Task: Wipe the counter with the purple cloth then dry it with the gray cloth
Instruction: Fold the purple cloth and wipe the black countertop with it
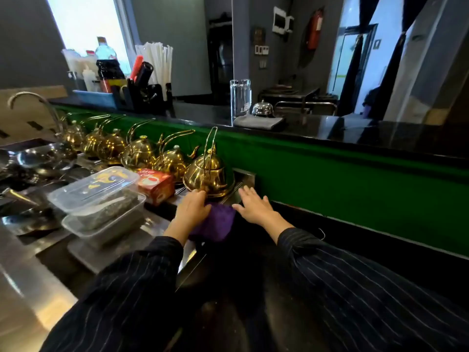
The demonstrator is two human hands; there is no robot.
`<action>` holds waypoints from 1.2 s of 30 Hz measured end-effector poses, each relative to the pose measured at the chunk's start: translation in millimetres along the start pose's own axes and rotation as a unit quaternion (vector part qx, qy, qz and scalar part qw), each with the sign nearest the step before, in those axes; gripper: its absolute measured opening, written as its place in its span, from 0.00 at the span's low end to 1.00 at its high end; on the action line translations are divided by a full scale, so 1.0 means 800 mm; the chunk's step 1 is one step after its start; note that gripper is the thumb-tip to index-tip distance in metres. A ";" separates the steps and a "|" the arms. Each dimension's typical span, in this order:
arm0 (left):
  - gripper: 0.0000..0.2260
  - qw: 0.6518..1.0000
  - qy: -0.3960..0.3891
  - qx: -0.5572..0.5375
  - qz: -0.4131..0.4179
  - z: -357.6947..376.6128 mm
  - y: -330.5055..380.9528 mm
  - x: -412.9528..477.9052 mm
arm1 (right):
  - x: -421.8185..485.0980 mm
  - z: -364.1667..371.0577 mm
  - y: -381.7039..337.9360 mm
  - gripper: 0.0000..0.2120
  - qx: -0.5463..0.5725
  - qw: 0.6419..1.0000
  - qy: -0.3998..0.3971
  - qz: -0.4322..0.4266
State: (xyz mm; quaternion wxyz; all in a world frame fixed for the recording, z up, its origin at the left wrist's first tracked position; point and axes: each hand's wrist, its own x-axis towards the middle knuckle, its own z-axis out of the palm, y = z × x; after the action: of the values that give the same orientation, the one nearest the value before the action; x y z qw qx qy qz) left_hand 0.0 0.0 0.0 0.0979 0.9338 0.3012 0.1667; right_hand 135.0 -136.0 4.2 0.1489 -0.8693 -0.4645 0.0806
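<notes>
While the left hand [191, 208] presses the purple cloth [215, 222] onto the dark counter [253, 275], the right hand [253, 205] lies flat and empty just beside it. A gold teapot [206, 174] stands just ahead of both hands; a forward stroke could knock it. The gray cloth [257, 122] waits folded on the upper ledge, well beyond the right hand. Lettering on the red box [156, 185], left of the hands, is illegible.

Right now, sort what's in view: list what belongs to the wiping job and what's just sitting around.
For the job:
purple cloth, under the left hand
right hand, flat on the counter
gray cloth, folded on the upper ledge
dark counter

Just sitting there:
gold teapots
red tea box
plastic tubs
bell
straws
</notes>
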 end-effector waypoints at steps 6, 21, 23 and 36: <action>0.21 0.990 -0.025 -0.106 -0.087 0.017 -0.013 -0.012 | -0.004 0.051 -0.029 0.21 0.063 0.998 -0.008 -0.023; 0.13 0.910 -0.356 -0.195 -0.089 -0.039 0.105 0.026 | -0.071 -0.039 0.037 0.12 0.236 0.971 -0.007 0.030; 0.13 0.899 -0.374 -0.221 -0.049 -0.040 0.152 0.039 | -0.092 -0.087 0.068 0.13 0.204 0.978 -0.007 0.031; 0.08 0.788 -0.307 -0.493 0.203 -0.065 0.524 0.101 | -0.243 -0.375 0.298 0.06 0.098 0.949 0.228 0.197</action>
State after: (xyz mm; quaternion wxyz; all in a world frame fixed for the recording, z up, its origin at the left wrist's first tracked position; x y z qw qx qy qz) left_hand 264.7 -282.8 187.7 0.5963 0.8001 -0.0646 0.0127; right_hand 297.6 -478.2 207.9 0.3163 -0.9197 -0.2279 -0.0473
